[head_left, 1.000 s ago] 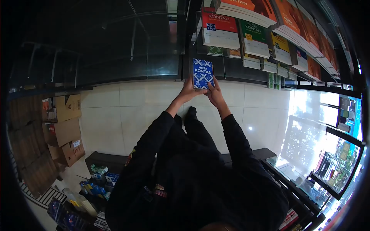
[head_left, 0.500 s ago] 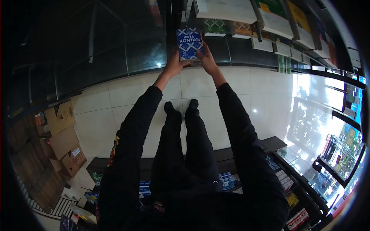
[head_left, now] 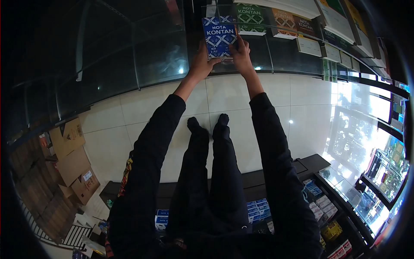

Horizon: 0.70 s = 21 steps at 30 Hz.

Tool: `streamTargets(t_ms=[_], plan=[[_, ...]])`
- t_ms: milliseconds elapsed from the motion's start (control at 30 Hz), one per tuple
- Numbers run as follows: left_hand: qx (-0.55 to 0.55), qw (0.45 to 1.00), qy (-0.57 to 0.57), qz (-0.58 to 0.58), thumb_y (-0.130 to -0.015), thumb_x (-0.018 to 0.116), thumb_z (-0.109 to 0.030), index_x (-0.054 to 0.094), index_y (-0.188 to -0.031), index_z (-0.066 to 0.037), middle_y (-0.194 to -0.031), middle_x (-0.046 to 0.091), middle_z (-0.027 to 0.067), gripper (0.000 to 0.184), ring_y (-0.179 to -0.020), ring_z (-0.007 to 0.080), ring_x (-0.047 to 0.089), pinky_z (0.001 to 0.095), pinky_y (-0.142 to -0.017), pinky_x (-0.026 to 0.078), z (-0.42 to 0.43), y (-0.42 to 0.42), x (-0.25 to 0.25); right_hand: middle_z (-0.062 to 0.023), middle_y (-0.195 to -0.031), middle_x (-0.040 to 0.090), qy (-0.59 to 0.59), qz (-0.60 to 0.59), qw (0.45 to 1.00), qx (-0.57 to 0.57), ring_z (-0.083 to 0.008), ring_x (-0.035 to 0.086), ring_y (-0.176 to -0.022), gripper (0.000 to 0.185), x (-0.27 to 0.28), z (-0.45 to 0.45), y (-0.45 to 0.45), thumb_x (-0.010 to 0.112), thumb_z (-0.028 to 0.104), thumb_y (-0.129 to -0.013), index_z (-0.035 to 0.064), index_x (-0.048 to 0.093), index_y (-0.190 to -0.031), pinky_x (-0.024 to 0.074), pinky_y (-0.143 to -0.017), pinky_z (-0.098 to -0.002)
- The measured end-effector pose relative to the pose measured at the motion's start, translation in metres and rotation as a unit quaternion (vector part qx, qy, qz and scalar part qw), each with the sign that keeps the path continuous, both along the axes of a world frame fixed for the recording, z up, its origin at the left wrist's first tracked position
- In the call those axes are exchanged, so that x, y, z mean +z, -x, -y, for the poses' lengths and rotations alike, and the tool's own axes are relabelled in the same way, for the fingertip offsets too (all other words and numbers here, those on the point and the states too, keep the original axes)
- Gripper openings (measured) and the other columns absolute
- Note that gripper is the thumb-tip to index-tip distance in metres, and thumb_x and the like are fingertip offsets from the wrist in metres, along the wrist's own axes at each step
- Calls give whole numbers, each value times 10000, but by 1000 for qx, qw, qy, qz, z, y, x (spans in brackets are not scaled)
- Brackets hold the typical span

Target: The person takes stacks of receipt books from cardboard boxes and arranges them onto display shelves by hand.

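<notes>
I had both of the wearer's hands gripping the blue notepads (head_left: 220, 39), the cover facing up and reading NOTA KONTAN. The left hand (head_left: 200, 65) was clasped along the lower left side, and the right hand (head_left: 242, 56) held the lower right corner with its thumb laid over the cover. I saw the arms reaching forward in black sleeves (head_left: 148, 140), so the notepads hung out over the glass shelves (head_left: 166, 60), their top end in the gap at the row of stock. From my camera I could not tell whether their underside touched a shelf. Just to the right of them lay the green notepads (head_left: 251, 20), then the orange notepads (head_left: 283, 22) and the brown notepads (head_left: 304, 26), with their covers up as well. Below the arms I could see two dark feet (head_left: 193, 124) standing slightly apart on the pale tiled floor (head_left: 269, 129). Well off to the left I made out some open cardboard boxes (head_left: 73, 157). Behind the wearer, near the bottom of my view, blue boxes (head_left: 258, 210) stood in rows, with yellow packs (head_left: 331, 231) farther right.
</notes>
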<state>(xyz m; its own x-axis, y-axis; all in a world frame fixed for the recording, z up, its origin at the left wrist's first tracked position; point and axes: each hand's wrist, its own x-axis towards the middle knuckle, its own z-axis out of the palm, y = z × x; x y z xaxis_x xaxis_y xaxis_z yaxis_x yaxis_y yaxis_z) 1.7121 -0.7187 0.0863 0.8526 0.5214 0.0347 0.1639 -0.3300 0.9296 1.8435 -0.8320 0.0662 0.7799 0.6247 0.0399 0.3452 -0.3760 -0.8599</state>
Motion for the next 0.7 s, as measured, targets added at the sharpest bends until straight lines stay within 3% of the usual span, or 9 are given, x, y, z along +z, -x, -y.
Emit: streamTargets(t_ms=[133,333,433,533,567,633,700], plan=[[-6,999,24,23,-773,743,-48,272,-1426,-33,-1298,521,223,805,-1165,391,556,428,-949,462,-1,1,-2,-196,-1305,439,-1,-1,1000,-8,-370,390,-1222,621,0,1,2,594,195,-904,112,343,-1466,258,-1075,-466],[36,999,21,11,-773,746,-51,239,-1453,-18,-1357,470,236,849,-1201,387,530,433,-964,452,9,2,-6,-234,-1311,516,-59,45,997,-7,-401,494,-1206,575,28,4,16,558,114,-912,87,371,-1455,398,-1016,-433],[61,997,-23,34,-824,724,-135,246,-1477,-39,-1382,471,246,814,-1260,369,503,414,-1013,424,12,0,-17,-224,-1370,502,-48,31,998,-11,-375,529,-1224,517,47,4,23,549,79,-912,81,437,-1417,460,-959,-406],[126,979,-157,19,-837,715,-163,255,-1464,-9,-1454,335,309,793,-1348,428,368,450,-1078,353,25,0,-22,-213,-1344,532,-21,71,997,-9,-364,588,-1147,470,44,6,23,546,61,-909,78,497,-1376,495,-910,-392],[125,982,-139,24,-839,715,-171,259,-1459,-1,-1462,302,322,789,-1362,443,328,459,-1091,332,27,0,-23,-212,-1318,552,-15,97,995,-7,-367,613,-1104,457,39,5,22,545,57,-908,77,514,-1363,503,-895,-391],[122,986,-105,33,-842,713,-188,267,-1450,17,-1480,236,349,782,-1391,473,247,477,-1116,290,26,-1,-19,-261,-1315,517,1,108,994,0,-407,552,-1158,487,36,2,18,574,91,-890,65,501,-1370,468,-942,-428],[127,985,-113,36,-842,715,-192,280,-1446,16,-1468,262,346,773,-1381,476,265,483,-1110,298,26,-3,-17,-282,-1316,491,38,138,990,9,-428,501,-1201,517,38,0,17,608,129,-872,60,499,-1372,443,-974,-447]])
